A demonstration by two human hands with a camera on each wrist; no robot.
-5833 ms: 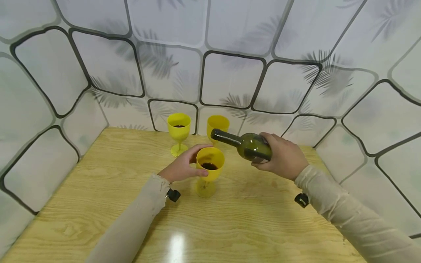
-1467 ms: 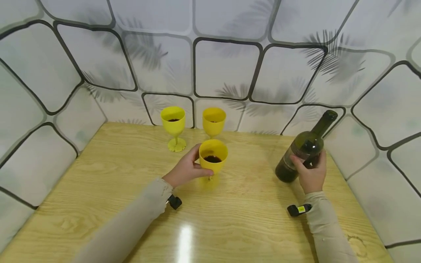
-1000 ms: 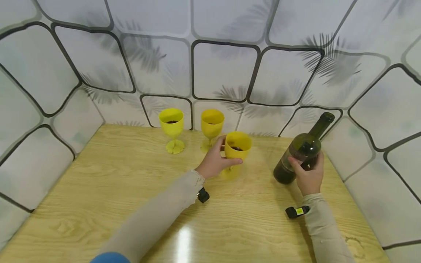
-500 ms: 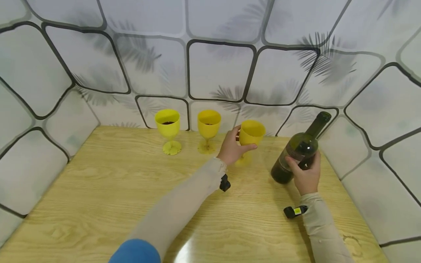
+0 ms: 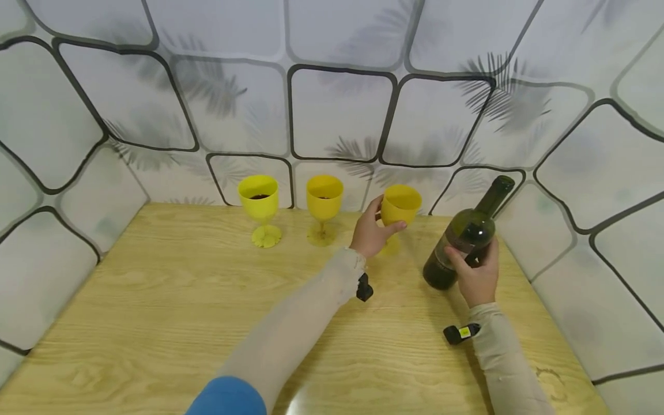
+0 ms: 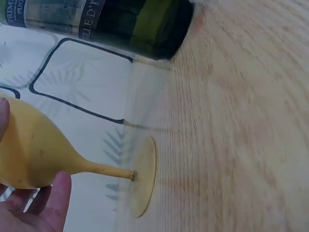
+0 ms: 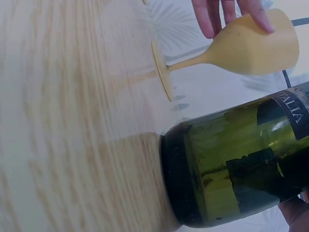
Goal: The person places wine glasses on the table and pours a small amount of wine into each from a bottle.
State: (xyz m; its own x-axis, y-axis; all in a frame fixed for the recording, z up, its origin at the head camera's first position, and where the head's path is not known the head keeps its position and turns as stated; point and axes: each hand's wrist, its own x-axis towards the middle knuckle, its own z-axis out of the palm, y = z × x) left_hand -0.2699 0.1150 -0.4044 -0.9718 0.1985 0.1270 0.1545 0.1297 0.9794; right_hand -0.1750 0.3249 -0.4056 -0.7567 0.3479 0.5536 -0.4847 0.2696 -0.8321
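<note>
A yellow goblet [image 5: 400, 206] is gripped round its bowl by the left hand [image 5: 369, 233], near the back edge of the wooden table [image 5: 155, 300], its foot at the tabletop. Just beside it, a green bottle [image 5: 463, 239] is held upright on the table by the right hand [image 5: 478, 275], fingers wrapped round it. Two more yellow goblets [image 5: 258, 199] [image 5: 324, 197] are lined up to the left.

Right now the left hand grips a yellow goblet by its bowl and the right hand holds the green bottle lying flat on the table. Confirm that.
Not quite. The bottle is not lying flat: the head view shows it standing on its base on the table, leaning a little, with the right hand round its body. The rest holds: the left hand grips the yellow goblet by its bowl.
</note>
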